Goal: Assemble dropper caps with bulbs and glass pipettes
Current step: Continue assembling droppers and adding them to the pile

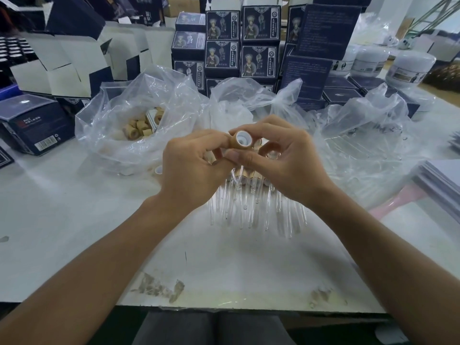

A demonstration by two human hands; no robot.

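Head view
Cap: a small tan cap point(242, 143) sits in the middle of the frame, held up above the surface point(74, 220).
Which way it points: its open mouth faces up and toward the camera. Its long axis runs from the camera away toward the boxes, tipped up a bit.
How it looks: short and round like a little barrel, wood-colored outside, with a white ring inside the mouth.
Left hand: the left hand point(191, 161) has its fingers curled, and the fingertips touch the left side of the cap. It also seems to hold more tan pieces in its palm, but I cannot tell for sure.
Right hand: the right hand point(278, 155) pinches the cap, thumb below and pointer finger curled over the top.
Glass pipettes: a pile of clear glass pipettes point(249, 207) lies on the surface under the hands, in the lower middle. Their thin ends point toward the camera.
Bag of caps: a clear plastic bag point(112, 135) at the middle left holds more tan caps point(135, 129).
Other bags: clear bags point(361, 145) at the middle right.
Boxes: dark blue boxes point(239, 43) stand stacked along the top.
Jars: white jars point(408, 67) in the upper right.
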